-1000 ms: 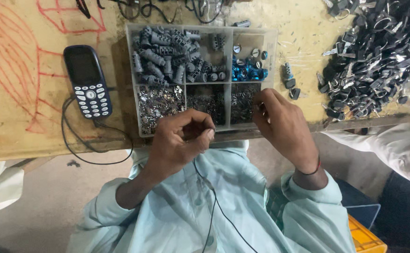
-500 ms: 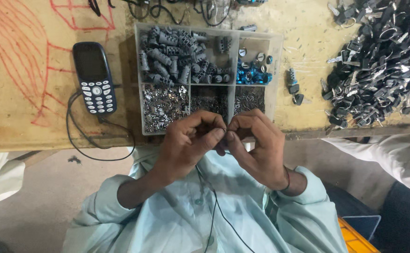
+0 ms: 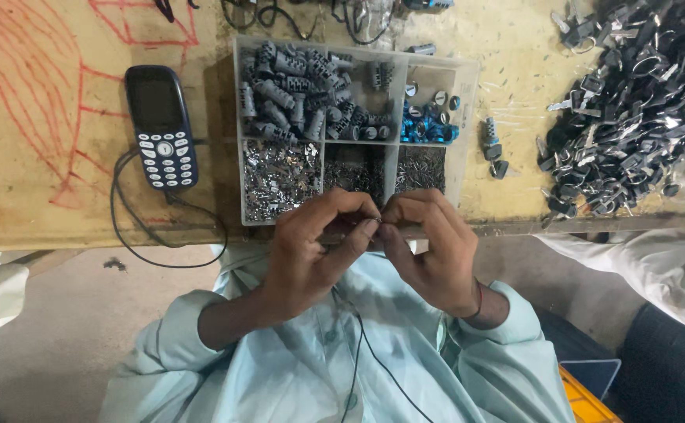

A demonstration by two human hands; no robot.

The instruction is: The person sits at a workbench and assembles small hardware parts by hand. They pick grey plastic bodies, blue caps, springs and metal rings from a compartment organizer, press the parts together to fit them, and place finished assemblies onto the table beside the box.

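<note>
Both hands stay joined below the clear compartment box (image 3: 468,117); left hand (image 3: 311,251) and right hand (image 3: 428,251) fingertips pinch one tiny metal piece (image 3: 377,222) together.

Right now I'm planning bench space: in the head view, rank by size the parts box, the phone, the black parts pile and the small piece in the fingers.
1. Parts box or black parts pile: similar; the pile is cut off by the frame, so unsure.
3. Phone.
4. Small piece, pinched between left hand and right hand.

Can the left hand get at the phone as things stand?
Probably yes. The phone lies bare on the bench, nothing between it and the left hand; but that hand and the right hand pinch a small part together, so it must release first.
</note>
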